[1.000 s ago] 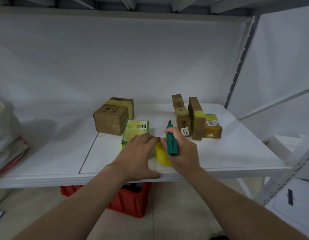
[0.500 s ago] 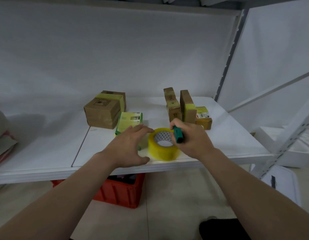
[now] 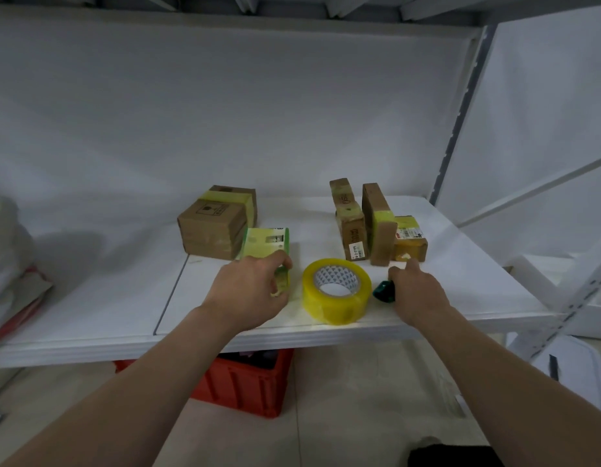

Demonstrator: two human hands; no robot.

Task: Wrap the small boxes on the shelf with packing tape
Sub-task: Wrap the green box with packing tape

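A yellow roll of packing tape (image 3: 336,290) lies flat near the white shelf's front edge (image 3: 292,335). My left hand (image 3: 250,291) grips the near end of a small green box (image 3: 267,246) wrapped in yellowish tape, just left of the roll. My right hand (image 3: 417,291) is right of the roll and holds a green cutter (image 3: 384,290), with its forefinger pointing toward the boxes. A taped brown box (image 3: 216,224) stands behind the green one. Two upright brown boxes (image 3: 349,224) (image 3: 378,227) and a small yellow-brown box (image 3: 410,241) stand at the back right.
A red crate (image 3: 245,385) sits on the floor under the shelf. White bags and a red-edged packet (image 3: 9,271) lie at the shelf's left end. A slotted metal upright (image 3: 457,119) rises at the back right, and a white bin lid (image 3: 568,369) lies at lower right.
My left hand left the tape roll and took hold of the green box. My right hand moved off the roll to its right side, lowering the cutter to the shelf.
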